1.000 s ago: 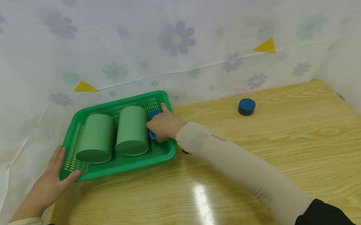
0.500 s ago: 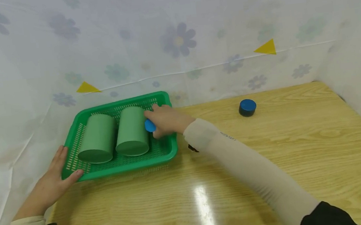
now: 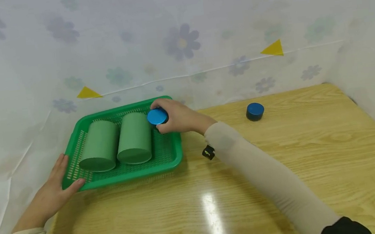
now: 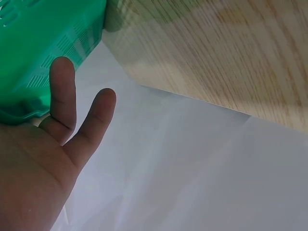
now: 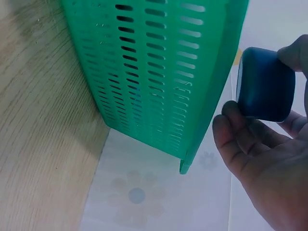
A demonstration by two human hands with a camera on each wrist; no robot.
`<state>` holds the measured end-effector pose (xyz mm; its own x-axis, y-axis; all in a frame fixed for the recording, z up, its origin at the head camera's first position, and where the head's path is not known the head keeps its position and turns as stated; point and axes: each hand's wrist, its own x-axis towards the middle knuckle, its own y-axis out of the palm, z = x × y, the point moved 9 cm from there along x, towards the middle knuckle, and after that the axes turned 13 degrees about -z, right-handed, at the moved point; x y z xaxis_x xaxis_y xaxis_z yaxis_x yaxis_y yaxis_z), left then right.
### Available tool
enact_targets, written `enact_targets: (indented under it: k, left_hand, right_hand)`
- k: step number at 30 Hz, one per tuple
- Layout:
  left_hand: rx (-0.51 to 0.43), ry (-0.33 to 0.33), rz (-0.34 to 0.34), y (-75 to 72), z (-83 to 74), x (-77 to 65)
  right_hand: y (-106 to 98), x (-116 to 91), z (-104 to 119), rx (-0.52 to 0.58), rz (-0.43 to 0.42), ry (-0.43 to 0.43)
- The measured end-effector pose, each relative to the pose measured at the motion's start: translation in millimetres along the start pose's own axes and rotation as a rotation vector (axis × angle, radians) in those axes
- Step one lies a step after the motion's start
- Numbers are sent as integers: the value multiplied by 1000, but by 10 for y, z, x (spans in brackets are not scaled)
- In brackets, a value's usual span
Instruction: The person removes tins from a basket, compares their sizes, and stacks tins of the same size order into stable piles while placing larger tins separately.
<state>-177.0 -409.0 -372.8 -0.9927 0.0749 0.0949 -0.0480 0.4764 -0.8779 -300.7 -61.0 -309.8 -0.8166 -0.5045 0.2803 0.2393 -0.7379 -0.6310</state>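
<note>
In the head view, a green plastic basket (image 3: 163, 168) stands at the left of the table with two pale green cylinders (image 3: 100, 145) lying side by side in it. My left hand (image 3: 50, 196) rests at its near left corner, thumb along the front rim. Two of its straight fingers (image 4: 98, 115) point away from the basket in the left wrist view. My right hand (image 3: 180, 115) holds a short blue cylinder (image 3: 157, 116) over the basket's right end, bright flat top showing. In the right wrist view, thumb and fingers surround the cylinder's dark blue side (image 5: 266, 85), just beyond the rim.
A second short blue cylinder (image 3: 254, 111) stands on the wood-grain table (image 3: 281, 160), well right of the basket. Flowered white sheeting (image 3: 186, 71) with yellow triangles rises behind. Through the basket's side slots, bluish patches (image 5: 136, 96) show in the right wrist view.
My right hand has risen from inside the basket's right end and moved slightly right, bringing up the blue cylinder. My left hand stays at the basket's corner.
</note>
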Motion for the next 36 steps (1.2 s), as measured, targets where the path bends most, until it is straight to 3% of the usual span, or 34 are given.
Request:
enact_targets:
  k: [16,22,36]
  left_hand:
    - [13,6,-9,-23,31,4]
    - [7,12,-18,-38,47,14]
    - [72,-26,42,10,179,-34]
  right_hand:
    - [-125,-154,-67,266,-72,35]
    - [-196,-199,-110,301,-112,45]
    - [-409,-395,-262,366,-227,6]
